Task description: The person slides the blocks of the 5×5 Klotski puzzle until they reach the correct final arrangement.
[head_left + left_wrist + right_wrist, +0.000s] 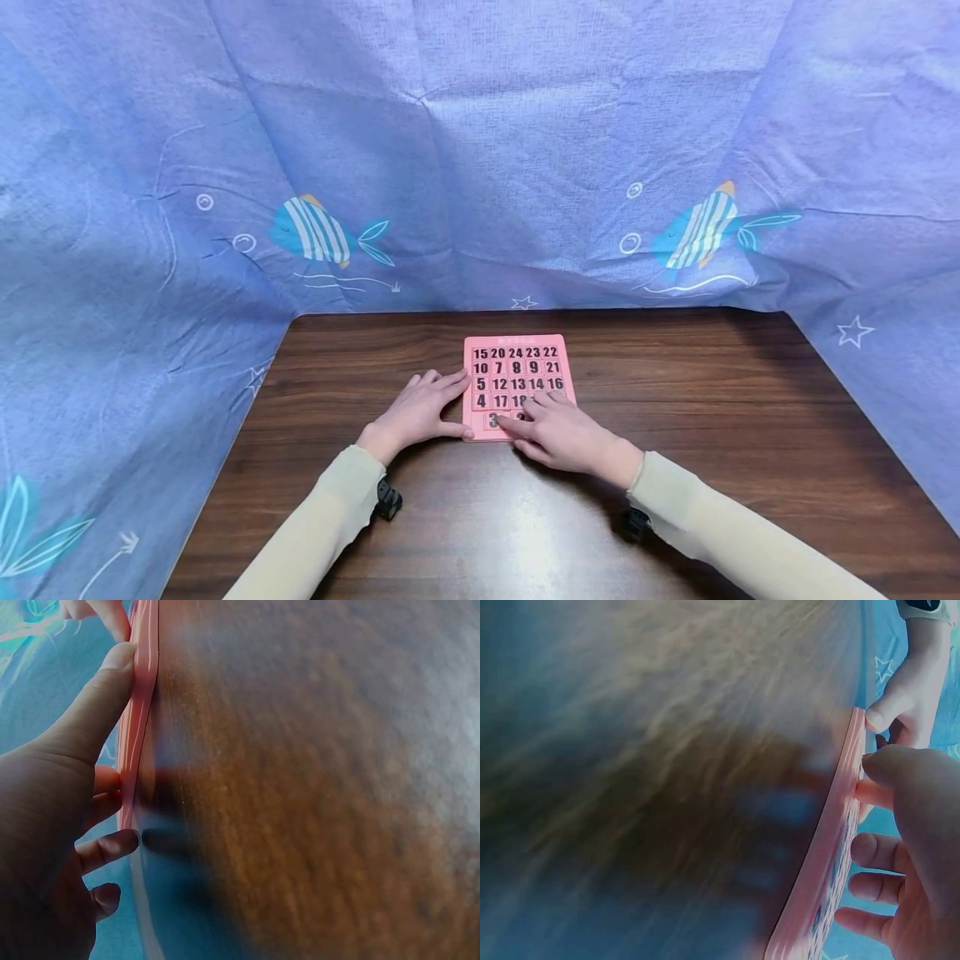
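Observation:
A pink number slide puzzle (pixel 516 340) lies flat on the table, its square tiles printed with black numerals. At its left side is my left hand (pixel 420 408), fingertips touching the left edge and the thumb by the near left corner. In the left wrist view the thumb (pixel 105 694) rests against the pink rim. Over the near right part of the puzzle lies my right hand (pixel 566 433). Its extended index finger touches the tile marked 3 (pixel 492 421) in the lowest row. The right hand hides some tiles, and its other fingers (pixel 877 889) are spread loosely.
The brown wooden table (pixel 675 367) extends around the puzzle on all sides. A blue cloth (pixel 517 167) with printed fish hangs behind and beside it. Small black devices (pixel 388 500) are strapped at both wrists.

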Demonstrator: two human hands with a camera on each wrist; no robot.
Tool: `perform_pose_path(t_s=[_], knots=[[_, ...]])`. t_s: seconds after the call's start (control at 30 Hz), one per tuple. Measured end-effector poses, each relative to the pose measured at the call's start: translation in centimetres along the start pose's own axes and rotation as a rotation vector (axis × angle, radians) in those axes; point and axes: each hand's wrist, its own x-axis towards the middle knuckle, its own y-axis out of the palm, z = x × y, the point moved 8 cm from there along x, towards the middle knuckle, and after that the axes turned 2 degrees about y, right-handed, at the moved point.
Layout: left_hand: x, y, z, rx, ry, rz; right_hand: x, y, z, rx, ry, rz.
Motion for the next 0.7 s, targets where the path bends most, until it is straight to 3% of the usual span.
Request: perform_pose_path(t_s=[0.43, 0.7], knots=[[0.1, 0.0, 0.0, 0.004, 0.010, -0.002, 1.4, 0.6, 0.8, -0.014, 0.010, 0.060], [0.1, 0.0, 0.1, 0.004, 0.006, -0.002, 0.2, -0.7, -0.1, 0.002, -0.015, -0.008]])
